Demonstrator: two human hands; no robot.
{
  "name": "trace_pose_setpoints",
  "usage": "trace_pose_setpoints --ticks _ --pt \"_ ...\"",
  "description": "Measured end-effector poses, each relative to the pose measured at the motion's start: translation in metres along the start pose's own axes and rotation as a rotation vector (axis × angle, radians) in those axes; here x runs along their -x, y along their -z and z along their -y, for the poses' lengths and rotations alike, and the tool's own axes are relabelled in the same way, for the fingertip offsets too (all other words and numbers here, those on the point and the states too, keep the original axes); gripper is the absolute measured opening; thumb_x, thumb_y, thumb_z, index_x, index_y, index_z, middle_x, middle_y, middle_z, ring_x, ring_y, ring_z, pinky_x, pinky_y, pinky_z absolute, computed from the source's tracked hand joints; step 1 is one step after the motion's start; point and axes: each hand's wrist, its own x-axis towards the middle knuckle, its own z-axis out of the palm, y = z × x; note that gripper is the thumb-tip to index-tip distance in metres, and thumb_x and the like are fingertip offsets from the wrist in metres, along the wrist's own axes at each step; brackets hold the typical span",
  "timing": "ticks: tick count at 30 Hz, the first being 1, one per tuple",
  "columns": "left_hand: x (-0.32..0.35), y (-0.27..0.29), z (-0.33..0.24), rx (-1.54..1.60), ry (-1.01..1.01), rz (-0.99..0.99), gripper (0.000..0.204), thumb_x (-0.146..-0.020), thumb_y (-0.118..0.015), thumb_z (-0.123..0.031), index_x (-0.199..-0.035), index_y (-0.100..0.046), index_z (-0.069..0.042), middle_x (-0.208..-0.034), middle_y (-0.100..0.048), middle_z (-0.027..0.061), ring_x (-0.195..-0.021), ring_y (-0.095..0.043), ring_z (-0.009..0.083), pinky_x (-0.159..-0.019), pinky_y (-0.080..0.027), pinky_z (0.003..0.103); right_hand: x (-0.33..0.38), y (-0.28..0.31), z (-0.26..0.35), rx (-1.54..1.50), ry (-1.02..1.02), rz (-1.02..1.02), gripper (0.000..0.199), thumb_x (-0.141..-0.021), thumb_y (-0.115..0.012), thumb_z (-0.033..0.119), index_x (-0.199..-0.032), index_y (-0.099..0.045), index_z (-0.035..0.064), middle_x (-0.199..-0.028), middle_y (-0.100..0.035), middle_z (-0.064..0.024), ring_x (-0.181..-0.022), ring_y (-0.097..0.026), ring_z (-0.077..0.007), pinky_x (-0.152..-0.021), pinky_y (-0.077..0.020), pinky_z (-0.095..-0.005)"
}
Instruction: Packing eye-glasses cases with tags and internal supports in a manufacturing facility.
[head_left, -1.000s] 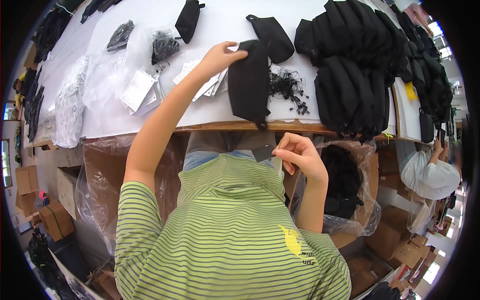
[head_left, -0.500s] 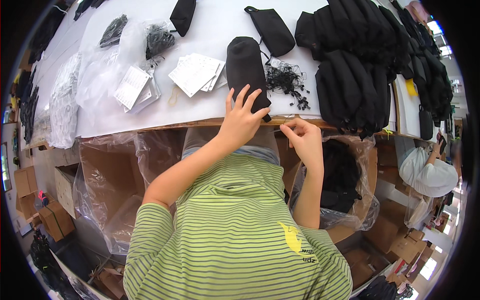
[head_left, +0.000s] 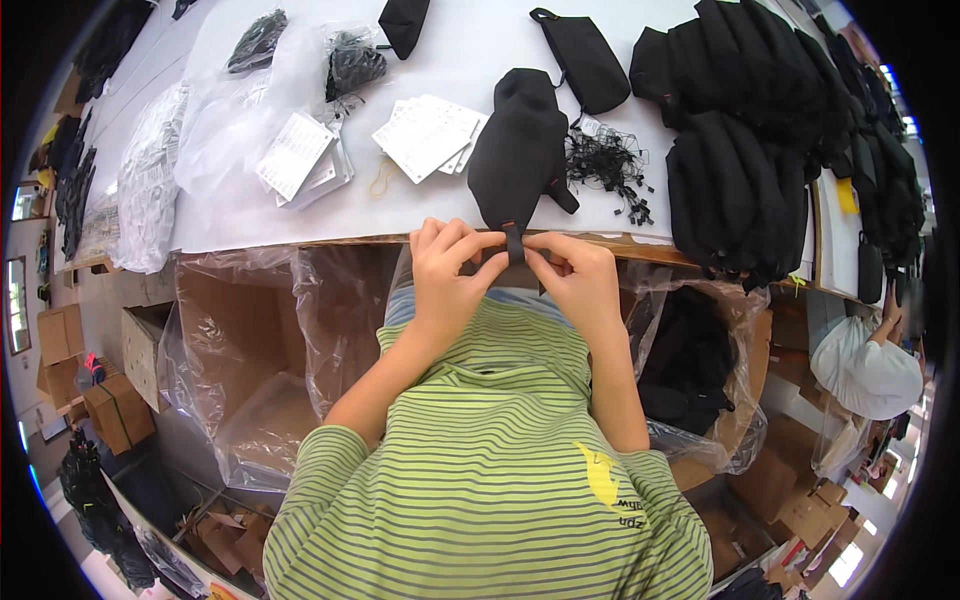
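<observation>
A black fabric pouch [head_left: 517,145] lies at the table's front edge, its narrow end toward me. From that end a short black strap loop [head_left: 514,243] hangs just over the edge. My left hand [head_left: 448,272] pinches the loop from the left, thumb and index finger together. Opposite it, my right hand [head_left: 580,277] closes thumb and fingertips on the loop's right side. Whether a thin string is also between the fingers is too small to tell. Right of the pouch lies a tangle of black tag strings [head_left: 607,165]; white printed cards [head_left: 425,140] fan out to its left.
More black pouches [head_left: 735,180] are piled at the right, and another pouch [head_left: 590,65] lies farther back. Clear plastic bags [head_left: 220,150] and a second card stack [head_left: 300,160] sit at left. Plastic-lined cartons [head_left: 240,330] stand below the table edge. A person [head_left: 868,365] is at far right.
My left hand has left the pouch's body and moved to its near-end loop. My right hand has come in from the right to meet it. The pouch has turned slightly.
</observation>
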Motion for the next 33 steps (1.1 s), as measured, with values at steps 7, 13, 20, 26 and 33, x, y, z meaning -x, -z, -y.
trace_pose_setpoints --ticks 7,13,20,26,33 --pt "0.001 0.003 0.005 0.152 0.027 0.015 0.014 -0.070 -0.074 -0.006 -0.083 -0.069 -0.007 -0.076 -0.058 -0.0013 -0.072 -0.048 0.0169 -0.072 -0.034 0.031 0.002 -0.009 0.001 0.072 0.159 0.013 0.010 -0.078 -0.072 0.009 -0.086 -0.069 0.0034 -0.064 -0.059 -0.0046 -0.051 -0.047 -0.0085 -0.049 -0.0376 -0.0254" --pt "-0.002 0.016 0.004 0.592 0.300 -0.105 0.008 -0.083 -0.064 0.003 -0.090 -0.060 0.001 -0.085 -0.060 0.0046 -0.082 -0.054 0.0125 -0.075 -0.043 0.024 0.002 0.000 -0.001 -0.449 -0.199 -0.008 0.013 -0.086 -0.068 0.010 -0.098 -0.065 0.0068 -0.070 -0.057 0.0036 -0.059 -0.051 -0.0038 -0.055 -0.0404 -0.0197" --pt "-0.004 0.034 -0.020 0.969 0.449 -0.067 0.003 -0.088 -0.059 0.001 -0.091 -0.059 0.000 -0.078 -0.060 0.0043 -0.066 -0.054 0.0068 -0.061 -0.043 0.021 0.007 0.012 -0.008 -1.045 -0.152 -0.040 0.010 -0.090 -0.061 0.004 -0.096 -0.053 0.0041 -0.085 -0.064 -0.0080 -0.082 -0.059 -0.0130 -0.078 -0.0442 -0.0254" --pt "-0.006 0.026 -0.027 0.793 0.434 0.103 0.006 -0.080 -0.069 0.000 -0.087 -0.068 -0.001 -0.064 -0.047 -0.0063 -0.058 -0.037 0.0014 -0.054 -0.028 0.018 0.007 0.005 0.002 -1.040 -0.191 -0.001 0.008 -0.091 -0.062 0.006 -0.094 -0.055 0.0023 -0.087 -0.069 -0.0133 -0.076 -0.062 -0.0139 -0.073 -0.0477 -0.0255" --pt "-0.006 0.025 -0.027 0.614 0.316 0.203 0.007 -0.080 -0.070 0.002 -0.086 -0.067 0.001 -0.066 -0.050 -0.0055 -0.058 -0.036 0.0014 -0.053 -0.027 0.018 0.009 -0.015 0.007 -1.037 -0.201 -0.036 0.010 -0.087 -0.069 0.010 -0.084 -0.065 0.0017 -0.079 -0.066 -0.0041 -0.071 -0.058 -0.0069 -0.065 -0.0443 -0.0200"
